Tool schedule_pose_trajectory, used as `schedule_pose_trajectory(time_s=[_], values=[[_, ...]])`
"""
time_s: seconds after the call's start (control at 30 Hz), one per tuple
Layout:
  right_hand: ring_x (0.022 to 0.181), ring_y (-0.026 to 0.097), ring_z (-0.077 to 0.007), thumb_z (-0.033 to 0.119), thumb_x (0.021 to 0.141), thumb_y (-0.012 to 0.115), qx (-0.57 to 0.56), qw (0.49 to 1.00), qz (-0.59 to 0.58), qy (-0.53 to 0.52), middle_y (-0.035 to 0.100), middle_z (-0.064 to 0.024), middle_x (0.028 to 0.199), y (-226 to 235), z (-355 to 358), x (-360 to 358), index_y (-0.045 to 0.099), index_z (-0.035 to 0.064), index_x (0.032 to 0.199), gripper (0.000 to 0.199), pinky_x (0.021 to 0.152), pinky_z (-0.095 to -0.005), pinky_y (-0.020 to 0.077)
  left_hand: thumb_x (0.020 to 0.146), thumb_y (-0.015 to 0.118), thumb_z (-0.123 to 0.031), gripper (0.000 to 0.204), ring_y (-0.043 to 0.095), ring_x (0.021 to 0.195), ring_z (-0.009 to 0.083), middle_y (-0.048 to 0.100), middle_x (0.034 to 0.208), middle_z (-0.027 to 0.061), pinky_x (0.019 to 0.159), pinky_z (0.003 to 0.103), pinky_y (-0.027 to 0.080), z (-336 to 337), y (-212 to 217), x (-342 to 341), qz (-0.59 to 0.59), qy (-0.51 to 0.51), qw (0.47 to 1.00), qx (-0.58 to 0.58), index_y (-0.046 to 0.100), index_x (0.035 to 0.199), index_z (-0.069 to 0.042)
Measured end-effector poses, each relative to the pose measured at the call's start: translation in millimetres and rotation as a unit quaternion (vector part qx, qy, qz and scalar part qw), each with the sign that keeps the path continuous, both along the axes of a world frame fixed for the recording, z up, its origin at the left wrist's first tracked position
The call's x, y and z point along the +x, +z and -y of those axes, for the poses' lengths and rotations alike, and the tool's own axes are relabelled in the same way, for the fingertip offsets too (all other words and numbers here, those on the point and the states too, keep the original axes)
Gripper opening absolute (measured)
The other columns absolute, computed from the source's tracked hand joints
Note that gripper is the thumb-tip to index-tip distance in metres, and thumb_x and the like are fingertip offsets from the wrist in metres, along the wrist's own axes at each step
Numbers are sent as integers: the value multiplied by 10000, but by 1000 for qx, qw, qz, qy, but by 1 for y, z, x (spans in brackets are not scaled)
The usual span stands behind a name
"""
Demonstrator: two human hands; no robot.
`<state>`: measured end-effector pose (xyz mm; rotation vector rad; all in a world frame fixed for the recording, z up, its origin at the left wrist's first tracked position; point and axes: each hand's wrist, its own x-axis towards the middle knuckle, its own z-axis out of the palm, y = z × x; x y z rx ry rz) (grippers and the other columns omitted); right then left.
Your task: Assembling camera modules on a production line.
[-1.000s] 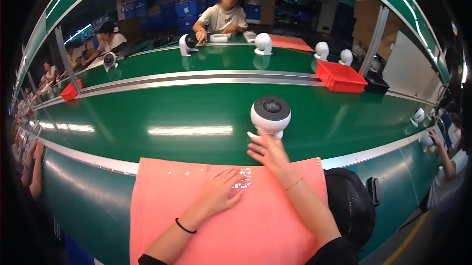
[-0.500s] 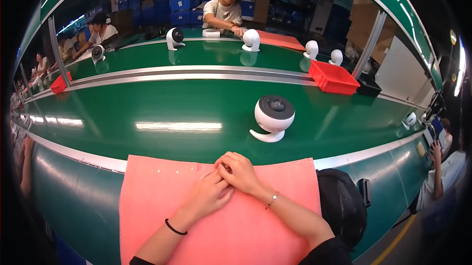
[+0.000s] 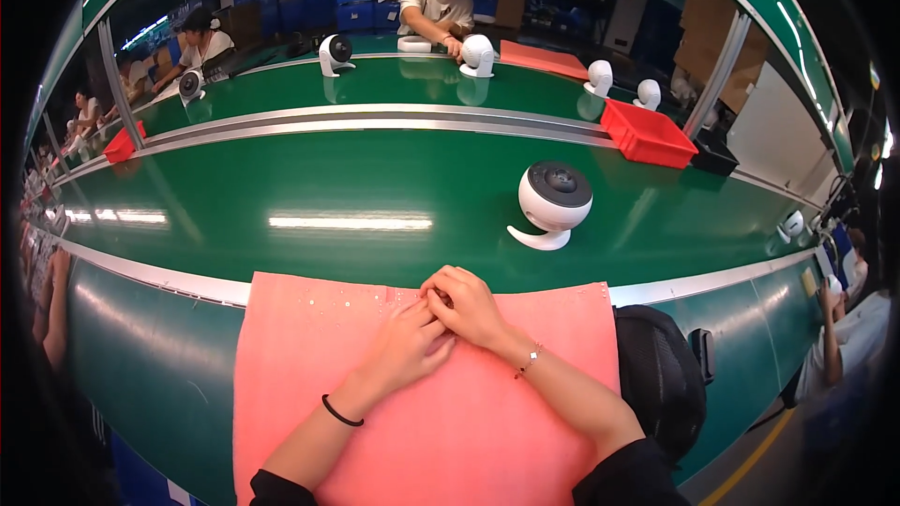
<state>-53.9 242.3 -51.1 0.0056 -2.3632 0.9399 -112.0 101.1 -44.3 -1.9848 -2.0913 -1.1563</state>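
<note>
My left hand (image 3: 410,345) and my right hand (image 3: 469,309) meet above the far edge of a pink foam mat (image 3: 469,422). The fingers of both are bent in, and their tips press together where the right hand overlaps the left. Whatever may lie between those fingertips is hidden. Small shiny bits (image 3: 348,303), too tiny to name, are scattered along the mat's far edge. Beyond the hands, on the green belt, stands a round white camera (image 3: 553,208) with a black top and a curved white foot. Neither hand touches it.
A black mesh bag (image 3: 658,379) sits against the mat's right side. Across a metal rail (image 3: 375,117) runs another belt with several white cameras (image 3: 477,56) and a red bin (image 3: 647,134). A co-worker (image 3: 441,4) reaches over it; other people work at both sides.
The white camera on the near belt has shifted to the right relative to the mat. My view has tilted slightly down. Both hands keep nearly the same pose.
</note>
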Motion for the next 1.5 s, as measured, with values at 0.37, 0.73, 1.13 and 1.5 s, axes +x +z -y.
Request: schedule_pose_trajectory(time_s=[0.37, 0.73, 1.13, 1.5], values=[[696, 557, -218, 85, 803, 530, -4, 1000, 18, 0, 561, -90, 755, -1, 1, 0, 616, 20, 789, 108, 617, -323, 464, 726, 643, -121, 217, 551, 923, 325, 583, 967, 133, 829, 409, 449, 2, -2, 1, -10, 10, 1000, 2, 611, 922, -33], [739, 548, -260, 115, 803, 539, -30, 999, 34, 5, 558, -86, 754, 1, 2, 0, 608, 33, 767, 113, 647, -367, 451, 762, 626, -186, 247, 553, 980, 274, 588, 1019, 115, 901, 412, 410, 4, -5, -1, -16, 20, 999, -31, 609, 974, -58], [708, 560, -215, 95, 811, 526, 0, 1000, 25, 4, 565, -89, 770, 0, 0, 0, 622, 23, 803, 120, 628, -323, 467, 753, 632, -176, 246, 556, 971, 274, 589, 1015, 124, 891, 409, 420, 3, -6, -1, -26, 16, 999, -16, 609, 965, -52], [741, 548, -255, 113, 804, 534, -25, 999, 39, 2, 556, -83, 759, -1, 1, 0, 611, 32, 775, 116, 651, -363, 451, 744, 628, -152, 243, 560, 950, 291, 588, 981, 137, 866, 411, 443, 1, -10, -3, -24, 12, 1000, -3, 600, 953, -32]])
